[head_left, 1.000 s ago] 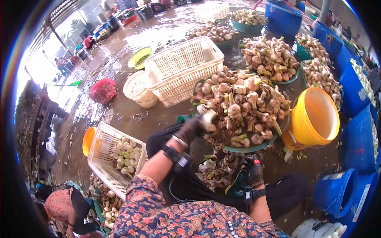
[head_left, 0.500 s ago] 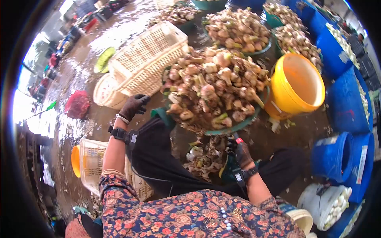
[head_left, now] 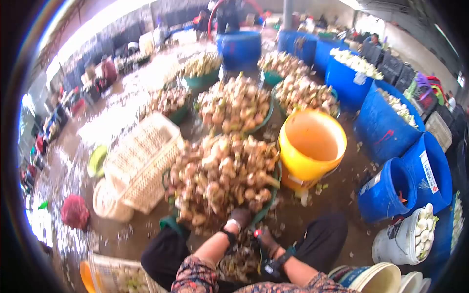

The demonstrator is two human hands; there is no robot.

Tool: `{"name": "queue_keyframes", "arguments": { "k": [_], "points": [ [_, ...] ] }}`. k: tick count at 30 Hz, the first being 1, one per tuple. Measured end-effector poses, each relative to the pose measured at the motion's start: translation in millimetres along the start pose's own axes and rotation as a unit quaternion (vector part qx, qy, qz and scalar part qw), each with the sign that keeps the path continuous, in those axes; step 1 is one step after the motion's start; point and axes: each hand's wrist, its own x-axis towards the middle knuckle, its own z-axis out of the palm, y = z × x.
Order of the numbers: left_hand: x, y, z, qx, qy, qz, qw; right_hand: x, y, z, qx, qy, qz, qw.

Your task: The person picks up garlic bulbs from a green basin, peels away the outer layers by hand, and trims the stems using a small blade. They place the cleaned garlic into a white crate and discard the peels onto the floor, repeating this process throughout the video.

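A heaped pile of unpeeled garlic bulbs (head_left: 220, 168) fills a green basin (head_left: 266, 212) in front of my knees. My left hand (head_left: 242, 216), in a dark glove, reaches to the near edge of this pile; its fingers are blurred and partly hidden, so what they hold does not show. Just right of it, by the basin's rim, my gloved right hand (head_left: 266, 242) is closed on a small tool with a red end (head_left: 257, 233); the rest of the tool is hidden. Loose peelings (head_left: 239, 263) lie on the floor between my legs.
A yellow bucket (head_left: 312, 146) stands right of the basin, white plastic baskets (head_left: 141, 161) left. More garlic-filled basins (head_left: 234, 105) stand beyond. Blue barrels (head_left: 388, 122) line the right side, near a white bucket of peeled garlic (head_left: 398, 239). The floor looks wet.
My left hand has moved right, from beside the white baskets to the near edge of the garlic pile. My right hand stays low by the basin with the red-ended tool. The view has tilted up.
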Motion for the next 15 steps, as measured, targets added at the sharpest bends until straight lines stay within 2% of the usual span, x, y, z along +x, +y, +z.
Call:
{"name": "queue_keyframes", "arguments": {
  "k": [1, 2, 3, 4, 6, 8, 10, 11, 13, 15],
  "points": [
    [-15, 2, -28, 0.031, 0.030, 0.053, 0.998, 20, 21, -18, 0.055, -0.024, 0.123, 0.991],
    [-30, 10, -56, 0.006, -0.013, 0.032, 0.999, 4, -4, -1, 0.013, 0.019, 0.133, 0.991],
    [-32, -3, -46, -0.042, -0.012, 0.005, 0.999, 10, 3, -6, 0.016, -0.005, 0.148, 0.989],
    [-41, -4, -47, -0.057, 0.017, -0.009, 0.998, 11, 4, -8, 0.032, -0.013, 0.139, 0.990],
    [-40, -12, -31, -0.005, -0.021, -0.059, 0.998, 15, 17, -15, 0.051, -0.022, 0.125, 0.991],
    [-58, 2, -52, 0.021, -0.020, -0.070, 0.997, 32, 35, -23, -0.013, 0.025, 0.007, 1.000],
    [-81, 16, -78, -0.049, -0.055, -0.105, 0.992, 23, 11, -11, -0.035, 0.026, -0.007, 0.999],
    [-94, 27, -95, -0.044, -0.052, -0.103, 0.992, 18, 2, -5, -0.059, 0.029, -0.012, 0.998],
    [-120, 49, -121, -0.110, -0.044, -0.022, 0.993, 25, 13, -9, -0.057, -0.006, -0.004, 0.998],
    [-137, 58, -118, -0.160, -0.053, -0.020, 0.985, 23, 19, -6, 0.015, -0.072, -0.049, 0.996]
  ]
}}
